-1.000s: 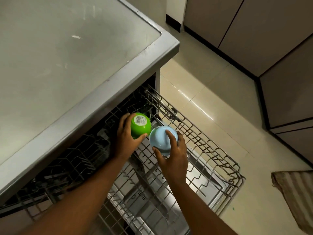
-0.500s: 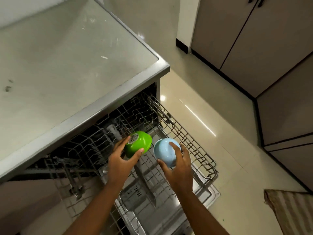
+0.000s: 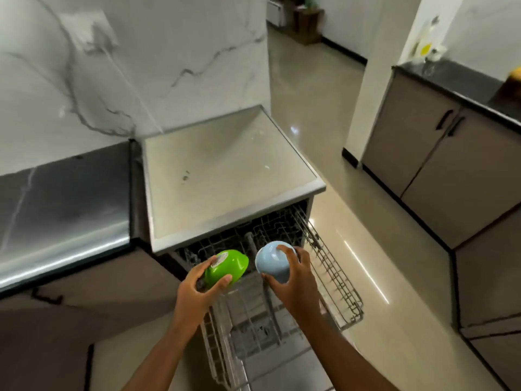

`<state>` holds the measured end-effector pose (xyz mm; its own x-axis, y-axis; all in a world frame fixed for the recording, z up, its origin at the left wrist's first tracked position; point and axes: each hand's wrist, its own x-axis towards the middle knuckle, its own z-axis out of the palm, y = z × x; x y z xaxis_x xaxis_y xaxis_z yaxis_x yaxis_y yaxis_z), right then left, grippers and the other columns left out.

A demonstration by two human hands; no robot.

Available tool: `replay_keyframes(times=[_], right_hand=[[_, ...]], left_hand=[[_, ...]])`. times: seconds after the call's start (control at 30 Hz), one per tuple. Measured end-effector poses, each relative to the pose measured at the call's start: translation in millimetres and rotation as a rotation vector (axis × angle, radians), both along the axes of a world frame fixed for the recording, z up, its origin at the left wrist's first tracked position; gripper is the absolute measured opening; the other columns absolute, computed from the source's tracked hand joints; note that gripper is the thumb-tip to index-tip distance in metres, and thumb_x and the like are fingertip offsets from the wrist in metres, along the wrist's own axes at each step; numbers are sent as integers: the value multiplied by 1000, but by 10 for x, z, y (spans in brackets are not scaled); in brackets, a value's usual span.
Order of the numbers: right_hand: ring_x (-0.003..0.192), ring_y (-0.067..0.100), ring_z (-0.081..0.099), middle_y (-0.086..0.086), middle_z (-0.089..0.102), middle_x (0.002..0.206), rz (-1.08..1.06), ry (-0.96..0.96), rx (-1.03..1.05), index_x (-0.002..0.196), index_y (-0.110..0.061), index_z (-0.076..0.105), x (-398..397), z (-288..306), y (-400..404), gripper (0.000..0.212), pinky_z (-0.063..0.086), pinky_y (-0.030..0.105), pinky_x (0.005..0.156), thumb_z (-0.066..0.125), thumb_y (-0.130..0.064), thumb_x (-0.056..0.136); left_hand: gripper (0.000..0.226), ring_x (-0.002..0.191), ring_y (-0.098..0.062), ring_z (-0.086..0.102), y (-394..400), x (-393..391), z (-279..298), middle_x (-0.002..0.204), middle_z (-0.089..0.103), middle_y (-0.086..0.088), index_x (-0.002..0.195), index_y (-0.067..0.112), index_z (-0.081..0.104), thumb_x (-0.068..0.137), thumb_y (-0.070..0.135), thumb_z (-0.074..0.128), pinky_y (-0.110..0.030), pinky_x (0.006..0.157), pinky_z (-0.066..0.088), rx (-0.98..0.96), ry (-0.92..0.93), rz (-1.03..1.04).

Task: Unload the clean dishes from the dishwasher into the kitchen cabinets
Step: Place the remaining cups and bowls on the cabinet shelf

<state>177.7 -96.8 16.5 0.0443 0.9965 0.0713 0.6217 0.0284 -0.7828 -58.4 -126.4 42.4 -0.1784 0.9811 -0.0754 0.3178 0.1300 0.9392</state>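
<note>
The pulled-out grey wire dishwasher rack [image 3: 332, 280] serves as the landmark, sticking out from under the pale flat-topped dishwasher [image 3: 225, 170]. Above the rack's rear half, the left hand [image 3: 197, 286] grasps a small bright green plastic bowl [image 3: 228, 266], held upside down and tilted, with a white label on its base. The thumb presses the bowl's near side and the fingers curl around its far left side. Just to the right of it, also above the rack, the right hand [image 3: 296, 277] grasps a small pale blue round bowl [image 3: 272, 262], likewise inverted, with fingers wrapped over its base and the thumb against its lower edge. The 2 bowls sit side by side, close but apart, and neither touches the rack's wires. Both forearms reach in from the bottom of the view over the rack's near end.

Left of the rack runs a dark glossy countertop [image 3: 64, 198] against a white marble-veined wall [image 3: 127, 66]. Right of the rack, across a shiny beige tiled floor [image 3: 375, 244], stand grey-brown cabinets with dark handles [image 3: 439, 165] under a black counter.
</note>
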Motion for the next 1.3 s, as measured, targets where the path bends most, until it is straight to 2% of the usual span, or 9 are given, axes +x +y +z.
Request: replay_keyframes(times=[0.1, 0.2, 0.33, 0.43, 0.6, 0.8, 0.93, 1.03, 1.3], right_hand=[[115, 21, 56, 1, 43, 137, 97, 0, 72, 133, -32, 51, -350, 430, -97, 72, 55, 22, 74, 79, -56, 71], [113, 21, 57, -1, 41, 136, 206, -4, 136, 135, -31, 51, -754, 773, -217, 74, 59, 31, 78, 73, -61, 71], [109, 22, 59, -3, 40, 135, 296, -24, 182, 136, -36, 49, -1404, 1224, -433, 74, 57, 40, 83, 75, -60, 71], [108, 23, 59, -4, 41, 132, 333, -20, 245, 134, -38, 50, -1992, 1573, -593, 74, 57, 43, 83, 74, -62, 68], [109, 18, 57, -6, 43, 132, 381, 21, 313, 132, -41, 51, -2846, 2175, -807, 73, 54, 38, 89, 83, -54, 67], [100, 13, 54, -5, 48, 124, 423, 48, 406, 130, -41, 53, -3565, 2915, -882, 72, 46, 27, 80, 84, -52, 66], [98, 11, 52, -4, 49, 123, 471, 66, 447, 129, -42, 52, -3896, 3315, -784, 71, 45, 26, 78, 84, -54, 67], [100, 9, 50, -4, 51, 125, 503, 92, 506, 131, -41, 51, -4144, 3624, -593, 72, 44, 27, 82, 84, -53, 68], [114, 18, 58, 0, 62, 125, 509, 159, 617, 133, -27, 55, -4808, 4364, 378, 83, 53, 39, 91, 84, -60, 63]], left_hand=[[65, 113, -10, 62, -272, -373, 401, 123, 64, 10, 123, 37, 63, 65, 59, 80, -29, 93, 53, 98, 13, 25], [64, 114, -9, 61, -517, -778, 734, 122, 64, 11, 121, 31, 64, 65, 58, 80, -24, 93, 52, 201, 55, 66], [61, 112, -12, 62, -861, -1438, 1133, 120, 65, 9, 120, 28, 64, 66, 50, 82, -40, 95, 53, 317, 135, 124], [60, 113, -11, 61, -1160, -2058, 1461, 120, 63, 9, 120, 25, 64, 69, 48, 81, -43, 95, 52, 401, 224, 175], [66, 114, -4, 58, -1590, -2934, 2110, 125, 59, 9, 123, 26, 63, 66, 56, 78, -38, 95, 53, 478, 352, 252], [64, 107, -8, 61, -1836, -3633, 2858, 119, 61, 10, 121, 30, 65, 65, 53, 82, -36, 92, 54, 524, 412, 381], [55, 103, -10, 63, -1834, -3902, 3253, 115, 62, 9, 115, 39, 63, 66, 41, 87, -35, 91, 54, 576, 428, 446], [68, 105, -10, 61, -1676, -4148, 3522, 119, 62, 6, 122, 30, 65, 61, 55, 83, -38, 90, 55, 604, 474, 454], [65, 103, -11, 59, -831, -4674, 4258, 120, 63, 2, 125, 24, 64, 67, 42, 87, -32, 91, 53, 676, 503, 453]])
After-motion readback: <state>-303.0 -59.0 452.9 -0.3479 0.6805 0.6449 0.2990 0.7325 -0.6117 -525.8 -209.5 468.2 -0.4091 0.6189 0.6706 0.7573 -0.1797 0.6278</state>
